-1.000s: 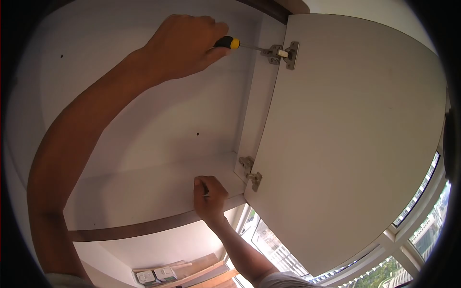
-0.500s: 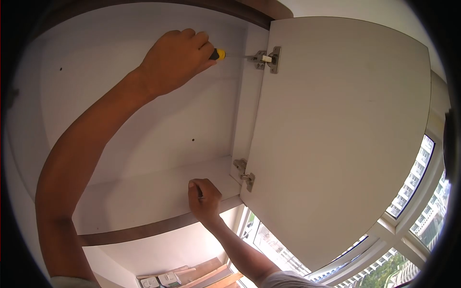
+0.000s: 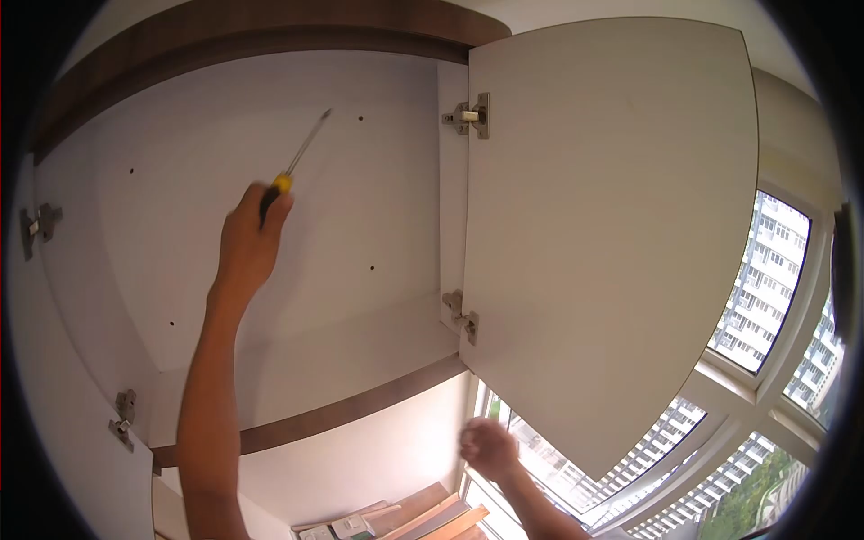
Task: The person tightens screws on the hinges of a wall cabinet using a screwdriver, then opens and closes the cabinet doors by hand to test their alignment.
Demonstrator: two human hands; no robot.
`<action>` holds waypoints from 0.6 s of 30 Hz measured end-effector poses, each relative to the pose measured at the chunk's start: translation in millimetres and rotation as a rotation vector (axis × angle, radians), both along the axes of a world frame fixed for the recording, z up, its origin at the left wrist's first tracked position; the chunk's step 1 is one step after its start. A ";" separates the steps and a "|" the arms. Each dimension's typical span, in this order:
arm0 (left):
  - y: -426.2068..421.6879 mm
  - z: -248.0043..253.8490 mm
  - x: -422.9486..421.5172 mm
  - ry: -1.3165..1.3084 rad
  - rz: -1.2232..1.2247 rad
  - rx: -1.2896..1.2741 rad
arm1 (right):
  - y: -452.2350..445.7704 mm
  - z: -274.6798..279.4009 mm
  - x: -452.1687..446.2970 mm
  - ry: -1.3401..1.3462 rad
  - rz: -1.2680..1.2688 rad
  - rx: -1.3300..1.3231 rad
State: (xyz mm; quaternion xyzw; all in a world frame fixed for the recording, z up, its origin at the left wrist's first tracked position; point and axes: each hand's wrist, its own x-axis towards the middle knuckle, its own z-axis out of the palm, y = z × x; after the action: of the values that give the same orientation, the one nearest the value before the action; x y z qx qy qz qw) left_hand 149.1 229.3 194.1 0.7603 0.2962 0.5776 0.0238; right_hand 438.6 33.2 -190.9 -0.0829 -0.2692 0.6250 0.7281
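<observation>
head view, screwdriver (image 3: 284,182) gripped in left hand (image 3: 249,241), right hand (image 3: 490,448) lower, blurred, grip unclear

Planks (image 3: 466,521) lie by pale, perhaps plastic boxes (image 3: 350,526); buildings (image 3: 765,270) stand outside the window (image 3: 780,362).

Metal screwdriver shaft (image 3: 309,142); smooth, matt door (image 3: 603,234)

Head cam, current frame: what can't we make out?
All in the head view:
Screwdriver handle: mostly hidden inside the left hand.
Screwdriver tip: too small to tell its type.
Right hand: blurred, fingers curled; can't tell whether it holds anything.
Upper right hinge: screw heads too small to read.
Left door: cut off by the dark lens border.
Boards: cut off by the bottom edge.
</observation>
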 end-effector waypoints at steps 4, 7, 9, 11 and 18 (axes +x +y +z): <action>-29.3 -68.8 -23.8 -0.289 -0.230 -0.398 | -66.2 20.1 40.4 0.176 0.275 0.357; -64.4 -102.9 -26.3 -0.408 -0.410 -0.491 | -86.9 46.6 20.7 0.125 0.294 0.430; -95.7 -116.8 -20.5 -0.437 -0.455 -0.505 | -86.8 50.2 8.3 0.322 0.503 0.467; -124.0 -130.6 -15.8 -0.496 -0.653 -0.548 | -89.0 55.5 0.3 0.314 0.540 0.428; -206.8 -169.8 -10.0 -0.410 -0.815 -0.531 | -71.4 65.3 -65.4 -0.235 0.331 -0.046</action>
State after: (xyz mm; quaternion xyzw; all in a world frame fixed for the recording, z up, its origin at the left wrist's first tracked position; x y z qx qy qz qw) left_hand 139.1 22.6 24.2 0.6530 0.1019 0.5635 0.4956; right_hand 373.2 -38.2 -125.5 -0.1265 -0.3478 0.7282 0.5768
